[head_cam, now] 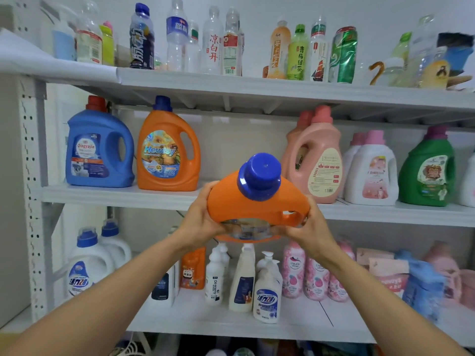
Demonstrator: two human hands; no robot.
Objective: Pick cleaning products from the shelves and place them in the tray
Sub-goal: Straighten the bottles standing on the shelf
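White metal shelving point(257, 91), pale wall point(257, 9) behind.

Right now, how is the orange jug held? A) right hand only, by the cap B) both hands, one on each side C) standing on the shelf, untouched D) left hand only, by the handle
B: the left hand and right hand clasp opposite sides of the orange jug, which tilts its blue cap toward the camera.

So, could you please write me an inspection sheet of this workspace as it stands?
Surface: white metal shelving, three stocked tiers.
Job's things: orange plastic detergent jug with blue cap held off the shelf, tilted toward the camera; tray not seen.
Clutter: drink bottles on the top tier; matching orange jug on the middle tier.
Hands: left hand and right hand grip the held jug's sides.
Cables: nothing seen.
Surroundings: white wall behind.
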